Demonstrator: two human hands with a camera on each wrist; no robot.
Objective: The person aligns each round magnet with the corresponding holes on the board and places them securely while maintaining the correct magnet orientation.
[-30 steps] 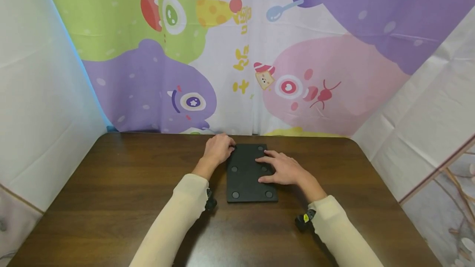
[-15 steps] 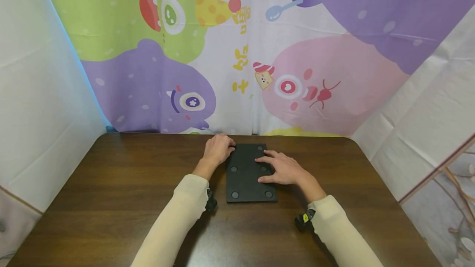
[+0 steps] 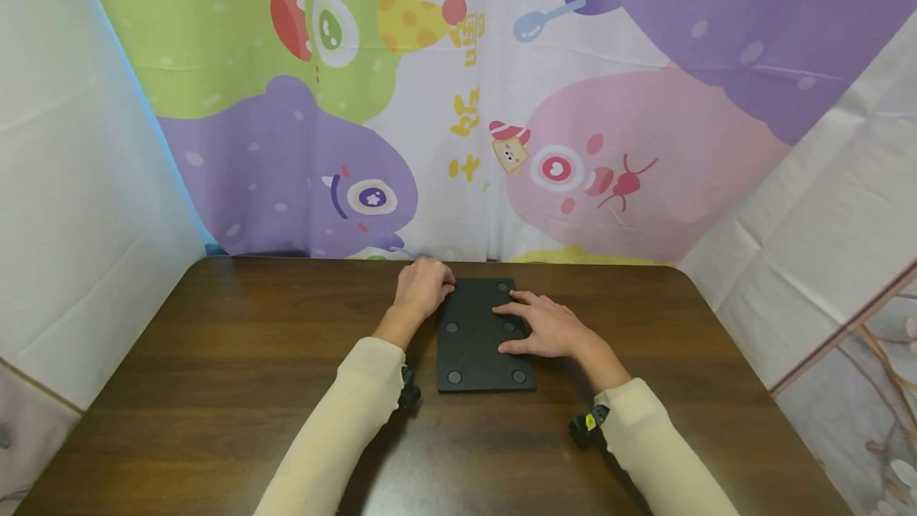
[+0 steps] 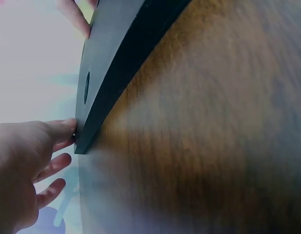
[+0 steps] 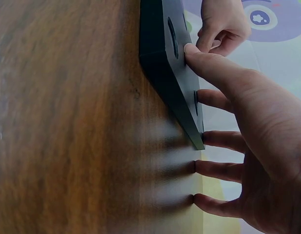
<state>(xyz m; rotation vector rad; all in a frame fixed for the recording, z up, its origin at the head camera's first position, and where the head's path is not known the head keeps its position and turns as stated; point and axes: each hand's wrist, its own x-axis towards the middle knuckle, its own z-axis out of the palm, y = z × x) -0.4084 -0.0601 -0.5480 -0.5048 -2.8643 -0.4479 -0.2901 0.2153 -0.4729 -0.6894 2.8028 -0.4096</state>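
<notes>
A flat black board (image 3: 478, 353) lies lengthwise on the table, with round dark grey pads (image 3: 454, 377) set along both long sides. At its far left corner my left hand (image 3: 421, 288) bends over the edge. Its thumb and forefinger pinch at the corner pad, which they mostly hide; the left wrist view shows those fingertips (image 4: 68, 125) against the board's face. My right hand (image 3: 553, 326) rests on the right side with fingers spread. In the right wrist view its thumb (image 5: 192, 51) touches the board near a pad, and two outer fingers reach past the far end.
The brown wooden table (image 3: 251, 373) extends around the board. Behind its far edge hangs a printed cartoon curtain (image 3: 458, 221), and pale cloth walls (image 3: 795, 261) stand at both sides. A small black wrist camera (image 3: 587, 427) sits at each cuff.
</notes>
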